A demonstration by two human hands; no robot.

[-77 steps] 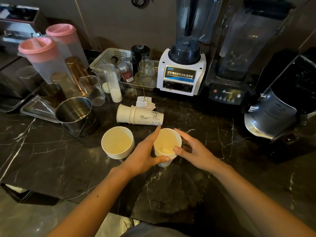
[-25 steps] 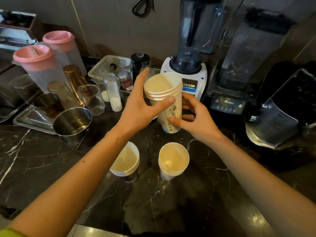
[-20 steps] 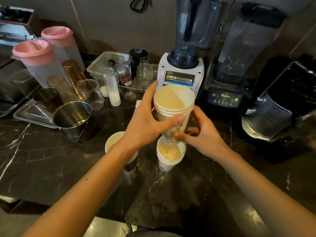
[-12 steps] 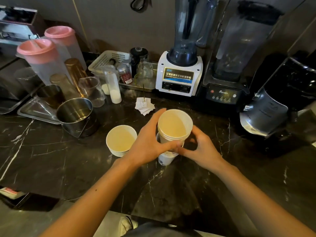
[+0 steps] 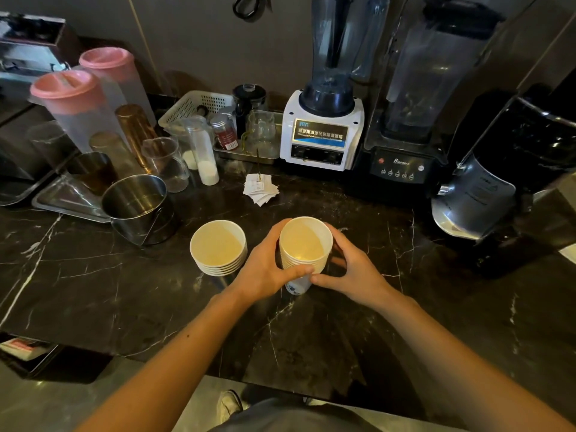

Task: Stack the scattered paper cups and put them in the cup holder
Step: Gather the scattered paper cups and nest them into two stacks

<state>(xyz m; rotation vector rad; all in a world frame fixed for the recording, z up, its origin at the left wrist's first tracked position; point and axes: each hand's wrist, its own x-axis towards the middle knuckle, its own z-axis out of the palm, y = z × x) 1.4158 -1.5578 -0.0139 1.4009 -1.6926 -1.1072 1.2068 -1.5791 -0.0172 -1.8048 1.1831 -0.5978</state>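
Observation:
A tall stack of white paper cups point(image 5: 304, 248) stands upright on the black marble counter point(image 5: 93, 275), mouth up. My left hand point(image 5: 265, 269) wraps its left side, thumb across the front. My right hand point(image 5: 352, 269) holds the right side, fingertips meeting the left thumb near the stack's lower part. A second, shorter stack of paper cups point(image 5: 218, 247) stands just to the left, untouched. No cup holder is visible.
A steel bucket point(image 5: 137, 207) and tray with glasses sit at the left, behind them two pink-lidded pitchers point(image 5: 71, 104). Folded paper slips point(image 5: 260, 190) lie behind the cups. A white blender point(image 5: 322, 132), a black blender point(image 5: 405, 145) and a steel machine point(image 5: 473, 201) line the back and right.
Both hands lifted the lying cup stack, carried it over the right stack on the counter and pushed it down into it. The two now form one taller stack.

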